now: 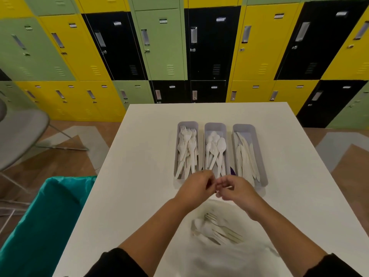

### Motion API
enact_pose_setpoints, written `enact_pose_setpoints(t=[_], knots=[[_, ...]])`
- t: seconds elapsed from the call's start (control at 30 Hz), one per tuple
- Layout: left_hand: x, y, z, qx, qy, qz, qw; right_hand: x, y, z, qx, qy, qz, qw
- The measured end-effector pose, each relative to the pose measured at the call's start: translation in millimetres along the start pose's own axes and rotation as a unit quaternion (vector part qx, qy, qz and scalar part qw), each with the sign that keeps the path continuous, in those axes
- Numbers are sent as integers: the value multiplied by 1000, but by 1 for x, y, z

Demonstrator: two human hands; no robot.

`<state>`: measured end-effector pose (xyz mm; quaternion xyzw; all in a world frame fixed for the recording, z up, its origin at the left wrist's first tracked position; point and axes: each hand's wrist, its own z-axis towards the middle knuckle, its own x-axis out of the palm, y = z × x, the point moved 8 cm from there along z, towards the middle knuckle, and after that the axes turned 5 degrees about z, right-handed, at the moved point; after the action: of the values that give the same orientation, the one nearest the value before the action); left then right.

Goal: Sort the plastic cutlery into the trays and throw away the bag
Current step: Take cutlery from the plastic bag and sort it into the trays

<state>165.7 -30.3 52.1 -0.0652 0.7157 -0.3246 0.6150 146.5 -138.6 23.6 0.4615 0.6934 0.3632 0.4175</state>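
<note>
Lockers point(163, 41) in green, yellow and black fill the wall behind a white tabletop point(139, 156). Both hands meet above it, fingers curled, fingertips nearly touching; the left hand point(194, 187) and right hand point(234, 189) seem to pinch something thin and clear between them, though blur keeps me from telling what each grip holds. Just beyond the hands stand three grey trays side by side: the fork tray point(186, 124), the spoon tray point(214, 125) and the knife tray point(244, 127). Below the wrists, nearer the person, lies the clear bag point(235, 256) with loose cutlery point(217, 230) on it. Left of the left arm sits a teal-lined bin point(50, 216).
</note>
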Motion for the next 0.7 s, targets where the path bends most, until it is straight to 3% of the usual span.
enact_pose_setpoints(t=[0.17,0.47,0.7], knots=[[25,-2,-27,14,85,36,996,18,-23,-29,4,40,-152,988],[73,9,-78,16,290,105,951,51,-68,-65,2,127,-418,899],[82,17,-93,8,293,132,947,54,-75,-71,20,108,-467,878]])
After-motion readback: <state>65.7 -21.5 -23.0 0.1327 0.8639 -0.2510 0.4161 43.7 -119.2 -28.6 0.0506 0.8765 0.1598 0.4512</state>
